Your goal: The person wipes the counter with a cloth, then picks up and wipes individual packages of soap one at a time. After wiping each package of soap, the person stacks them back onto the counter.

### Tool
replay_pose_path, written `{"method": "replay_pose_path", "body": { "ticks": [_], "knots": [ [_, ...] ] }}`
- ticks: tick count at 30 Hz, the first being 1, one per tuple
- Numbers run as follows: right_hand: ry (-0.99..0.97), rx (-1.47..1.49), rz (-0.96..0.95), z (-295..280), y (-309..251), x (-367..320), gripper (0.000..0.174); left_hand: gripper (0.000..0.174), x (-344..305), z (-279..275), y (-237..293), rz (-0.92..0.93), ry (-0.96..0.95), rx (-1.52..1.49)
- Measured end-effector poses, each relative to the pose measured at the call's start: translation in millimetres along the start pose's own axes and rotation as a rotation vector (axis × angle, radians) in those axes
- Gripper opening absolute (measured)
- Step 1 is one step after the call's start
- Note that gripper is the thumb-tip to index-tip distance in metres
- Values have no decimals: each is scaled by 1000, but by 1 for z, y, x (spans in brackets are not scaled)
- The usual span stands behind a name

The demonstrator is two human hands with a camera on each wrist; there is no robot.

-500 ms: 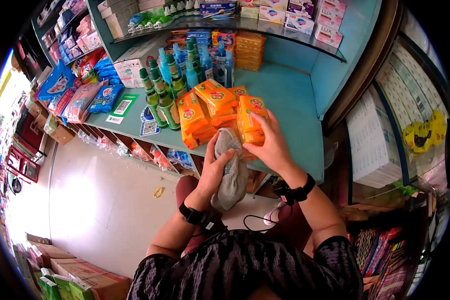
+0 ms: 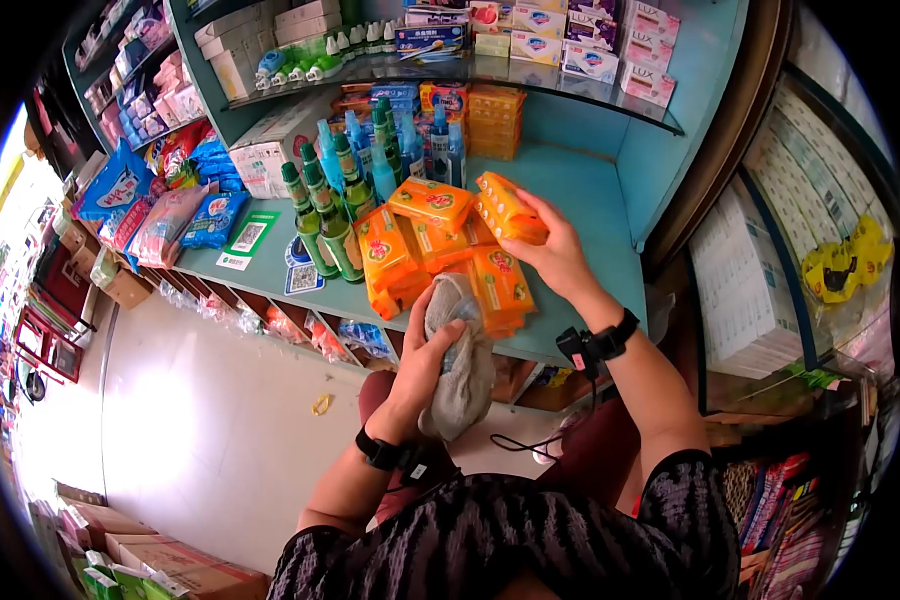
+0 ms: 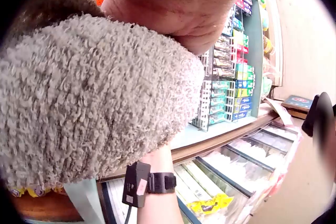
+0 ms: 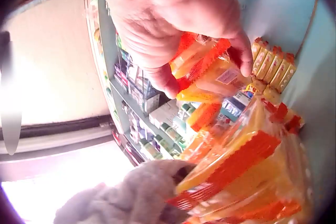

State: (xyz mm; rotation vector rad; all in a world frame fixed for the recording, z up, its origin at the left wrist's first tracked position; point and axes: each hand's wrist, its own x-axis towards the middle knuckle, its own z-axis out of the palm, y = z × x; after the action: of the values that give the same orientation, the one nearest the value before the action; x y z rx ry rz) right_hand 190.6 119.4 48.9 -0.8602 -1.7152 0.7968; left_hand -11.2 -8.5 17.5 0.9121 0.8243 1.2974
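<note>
In the head view my right hand (image 2: 560, 255) pinches an orange wrapped soap pack (image 2: 508, 208) between thumb and fingers, tilted above the shelf's right side. The right wrist view shows the clear and orange wrapper (image 4: 210, 74) between thumb and fingertips. My left hand (image 2: 417, 368) grips a bunched grey cloth (image 2: 462, 385) in front of the shelf edge. That fuzzy cloth (image 3: 100, 98) fills much of the left wrist view. Similar orange packs (image 2: 502, 285) are piled just beyond the cloth, some stacked and some leaning.
Green-capped bottles (image 2: 342, 245) and blue spray bottles (image 2: 382, 175) stand left of the pile. QR code cards (image 2: 250, 238) and detergent bags (image 2: 213, 220) lie farther left. A glass shelf (image 2: 450, 70) with boxed soaps runs above. Glass-fronted cabinets (image 2: 760, 290) stand at the right.
My right hand has lifted the soap pack off the right-hand stack, and it now tilts, exposing the packs below. My left hand keeps hold of the cloth in about the same place.
</note>
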Motion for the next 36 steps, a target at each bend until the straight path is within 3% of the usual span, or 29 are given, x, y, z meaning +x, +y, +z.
{"method": "replay_pose_path", "body": {
  "ticks": [3, 6, 14, 17, 23, 29, 36],
  "knots": [
    [17, -303, -54, 7, 10, 15, 66, 62, -7, 1, 7, -4, 8, 22],
    [-24, -399, -24, 17, 24, 19, 66, 60, -7, -1, 11, 24, 18, 65],
    [-41, -521, -64, 29, 12, 5, 68, 62, 7, -5, 14, 56, 53, 75],
    [-103, -421, -124, 24, 3, 10, 68, 62, 8, -3, 13, 56, 39, 63],
    [-99, -480, -7, 19, -3, 16, 64, 65, 5, -7, 12, 42, 13, 42],
    [-48, -508, -83, 24, 9, 15, 54, 66, -1, -6, 20, 53, -15, 37],
    [-55, -674, -129, 31, -22, 4, 50, 65, 0, -7, 21, 65, -8, 70]
  ]
}}
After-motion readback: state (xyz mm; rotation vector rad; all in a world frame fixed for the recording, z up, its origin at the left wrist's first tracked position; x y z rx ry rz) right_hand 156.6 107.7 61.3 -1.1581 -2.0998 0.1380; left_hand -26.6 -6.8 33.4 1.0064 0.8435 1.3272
